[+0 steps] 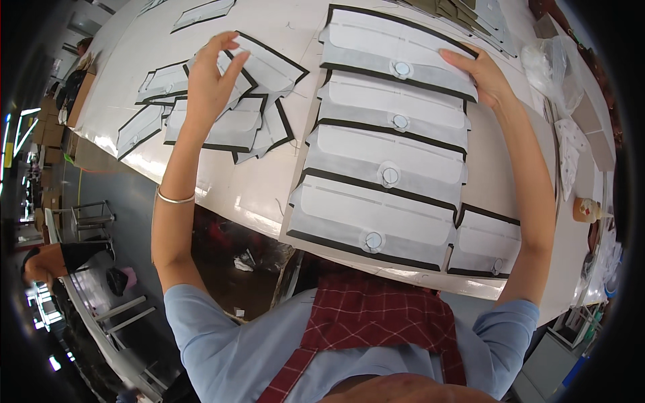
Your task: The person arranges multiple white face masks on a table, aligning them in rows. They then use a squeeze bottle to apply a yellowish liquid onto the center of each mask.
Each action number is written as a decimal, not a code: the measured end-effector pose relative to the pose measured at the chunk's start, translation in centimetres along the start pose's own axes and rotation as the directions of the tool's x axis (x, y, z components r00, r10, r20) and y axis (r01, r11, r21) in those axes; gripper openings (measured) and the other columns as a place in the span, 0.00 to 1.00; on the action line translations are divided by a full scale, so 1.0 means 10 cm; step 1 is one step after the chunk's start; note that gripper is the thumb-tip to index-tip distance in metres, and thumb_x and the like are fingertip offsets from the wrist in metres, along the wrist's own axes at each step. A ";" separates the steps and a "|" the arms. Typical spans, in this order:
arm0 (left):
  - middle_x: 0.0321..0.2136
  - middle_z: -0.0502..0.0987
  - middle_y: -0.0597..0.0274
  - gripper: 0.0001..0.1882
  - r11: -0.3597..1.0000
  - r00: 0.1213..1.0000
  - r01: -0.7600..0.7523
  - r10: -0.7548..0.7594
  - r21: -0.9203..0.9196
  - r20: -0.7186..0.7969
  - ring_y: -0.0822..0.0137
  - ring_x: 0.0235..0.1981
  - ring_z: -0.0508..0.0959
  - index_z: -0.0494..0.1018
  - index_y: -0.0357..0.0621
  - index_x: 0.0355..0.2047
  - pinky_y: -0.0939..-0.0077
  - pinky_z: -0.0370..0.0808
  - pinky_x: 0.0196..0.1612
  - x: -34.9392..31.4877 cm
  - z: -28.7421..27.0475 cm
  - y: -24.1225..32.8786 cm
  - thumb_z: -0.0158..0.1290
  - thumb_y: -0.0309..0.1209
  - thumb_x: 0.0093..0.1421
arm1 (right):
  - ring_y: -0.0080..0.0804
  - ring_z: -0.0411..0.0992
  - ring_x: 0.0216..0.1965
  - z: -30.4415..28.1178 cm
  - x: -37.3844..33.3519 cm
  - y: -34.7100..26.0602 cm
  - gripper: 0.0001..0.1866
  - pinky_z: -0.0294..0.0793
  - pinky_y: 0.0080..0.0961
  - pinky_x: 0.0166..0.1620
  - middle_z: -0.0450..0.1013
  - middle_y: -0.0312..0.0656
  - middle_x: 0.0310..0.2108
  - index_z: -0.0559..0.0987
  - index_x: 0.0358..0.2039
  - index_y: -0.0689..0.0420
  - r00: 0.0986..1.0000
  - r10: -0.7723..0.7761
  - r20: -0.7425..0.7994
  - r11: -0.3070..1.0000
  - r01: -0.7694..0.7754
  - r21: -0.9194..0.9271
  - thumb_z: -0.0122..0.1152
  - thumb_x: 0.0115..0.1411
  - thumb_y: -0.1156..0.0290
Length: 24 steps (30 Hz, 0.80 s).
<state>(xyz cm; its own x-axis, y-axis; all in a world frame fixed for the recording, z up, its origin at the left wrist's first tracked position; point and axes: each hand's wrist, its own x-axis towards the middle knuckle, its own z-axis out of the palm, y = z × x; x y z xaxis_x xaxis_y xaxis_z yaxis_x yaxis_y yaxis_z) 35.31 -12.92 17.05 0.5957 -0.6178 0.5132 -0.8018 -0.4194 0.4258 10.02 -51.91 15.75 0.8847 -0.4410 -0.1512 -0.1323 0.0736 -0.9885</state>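
My right hand (485, 75) grips the right end of a white and grey panel with black edging (383, 40), its thumb lying on top and the other fingers partly hidden. A small round disc (402, 70) sits near that panel's lower edge. Below it, similar panels (376, 208) lie overlapped in a column on a pale board (494, 161). My left hand (213, 77) is over a loose pile of the same kind of panels (218, 127), thumb and fingers apart. Nothing shows between them, though the hand covers part of the pile.
The pale worktable (269, 195) has a glossy front edge close to my body. A smaller panel (485, 242) lies at the near right. Olive pieces (457, 15) are stacked at the far side. Clear plastic (554, 70) and a bottle (588, 210) stand at the right.
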 end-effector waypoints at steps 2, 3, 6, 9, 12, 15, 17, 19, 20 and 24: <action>0.52 0.79 0.54 0.26 0.997 0.997 0.013 -0.019 0.074 0.080 0.59 0.57 0.76 0.71 0.43 0.60 0.66 0.70 0.58 -0.15 0.08 -0.21 0.61 0.38 0.64 | 0.31 0.79 0.45 -0.08 0.02 0.09 0.30 0.81 0.31 0.50 0.79 0.46 0.49 0.77 0.56 0.64 0.999 0.044 -0.003 0.999 -0.044 -0.026 0.76 0.55 0.66; 0.53 0.78 0.51 0.28 0.997 0.995 -0.025 0.017 0.078 0.101 0.56 0.57 0.75 0.71 0.41 0.60 0.65 0.71 0.58 -0.19 0.09 -0.30 0.62 0.40 0.64 | 0.31 0.79 0.45 -0.10 0.03 0.11 0.30 0.81 0.31 0.50 0.79 0.46 0.48 0.77 0.56 0.64 0.998 0.064 -0.005 0.997 -0.065 -0.039 0.76 0.55 0.66; 0.56 0.75 0.44 0.34 0.993 0.983 -0.079 0.064 0.085 0.173 0.49 0.57 0.75 0.69 0.37 0.61 0.62 0.72 0.57 -0.22 0.13 -0.50 0.62 0.45 0.62 | 0.33 0.79 0.44 0.00 0.02 0.07 0.29 0.81 0.32 0.49 0.79 0.47 0.47 0.78 0.54 0.64 0.998 0.060 -0.032 0.993 -0.063 -0.104 0.77 0.55 0.66; 0.58 0.74 0.40 0.40 0.996 0.969 -0.038 0.018 0.078 0.246 0.47 0.57 0.76 0.67 0.36 0.63 0.60 0.73 0.57 -0.19 0.12 -0.54 0.63 0.50 0.60 | 0.32 0.78 0.45 -0.02 0.08 0.02 0.28 0.79 0.31 0.49 0.79 0.45 0.47 0.80 0.53 0.63 0.997 0.077 -0.014 0.946 -0.077 -0.314 0.77 0.53 0.67; 0.58 0.74 0.40 0.40 0.998 0.955 0.022 -0.039 0.060 0.294 0.47 0.51 0.79 0.67 0.36 0.63 0.56 0.75 0.54 -0.13 0.11 -0.33 0.61 0.53 0.61 | 0.28 0.75 0.45 -0.15 0.12 -0.02 0.28 0.72 0.27 0.52 0.79 0.40 0.47 0.81 0.53 0.58 0.995 -0.066 0.070 0.812 0.094 -0.576 0.76 0.51 0.65; 0.58 0.74 0.40 0.37 0.983 0.980 -0.018 -0.019 0.180 0.198 0.48 0.53 0.78 0.68 0.35 0.63 0.55 0.74 0.54 -0.09 0.14 -0.56 0.57 0.52 0.65 | 0.27 0.73 0.46 -0.14 0.16 -0.16 0.26 0.69 0.26 0.52 0.78 0.38 0.46 0.81 0.53 0.53 0.943 -0.311 0.116 0.532 0.274 -0.802 0.74 0.53 0.65; 0.60 0.71 0.38 0.37 0.949 0.988 -0.026 -0.024 0.315 0.152 0.44 0.63 0.69 0.65 0.34 0.64 0.52 0.67 0.63 -0.14 0.13 -0.73 0.51 0.54 0.68 | 0.29 0.73 0.45 0.01 0.24 -0.25 0.24 0.72 0.29 0.50 0.78 0.40 0.45 0.82 0.52 0.52 0.852 -0.497 0.166 0.378 0.384 -0.842 0.73 0.54 0.64; 0.62 0.69 0.37 0.39 0.879 0.995 -0.019 -0.032 0.476 0.097 0.41 0.67 0.63 0.64 0.33 0.65 0.50 0.61 0.67 -0.26 0.14 -0.91 0.49 0.56 0.68 | 0.29 0.74 0.44 0.47 0.38 -0.34 0.22 0.74 0.29 0.49 0.78 0.41 0.44 0.81 0.53 0.53 0.865 -0.428 0.263 0.546 0.480 -0.687 0.71 0.57 0.65; 0.63 0.66 0.35 0.38 0.900 0.988 0.042 -0.103 0.434 0.118 0.37 0.69 0.60 0.63 0.33 0.66 0.49 0.57 0.69 -0.31 0.14 -0.93 0.46 0.54 0.70 | 0.30 0.74 0.44 0.76 0.44 -0.33 0.22 0.75 0.30 0.49 0.78 0.41 0.44 0.81 0.53 0.53 0.857 -0.412 0.309 0.628 0.513 -0.585 0.71 0.57 0.66; 0.64 0.65 0.35 0.32 0.929 0.993 0.108 -0.121 0.354 0.014 0.36 0.68 0.61 0.61 0.31 0.66 0.48 0.57 0.69 -0.46 0.22 -1.07 0.42 0.45 0.72 | 0.35 0.76 0.45 2.05 0.71 -0.26 0.23 0.77 0.34 0.50 0.78 0.44 0.44 0.80 0.52 0.59 0.813 -0.251 0.526 0.691 0.531 -0.491 0.69 0.58 0.64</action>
<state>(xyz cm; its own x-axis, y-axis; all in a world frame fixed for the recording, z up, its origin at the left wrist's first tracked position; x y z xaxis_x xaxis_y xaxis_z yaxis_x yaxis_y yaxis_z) 41.06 -7.06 8.54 0.6877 -0.5720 0.4472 -0.6972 -0.6919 0.1872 25.84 -36.86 17.40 0.9872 0.0934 0.1290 0.1591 -0.6225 -0.7663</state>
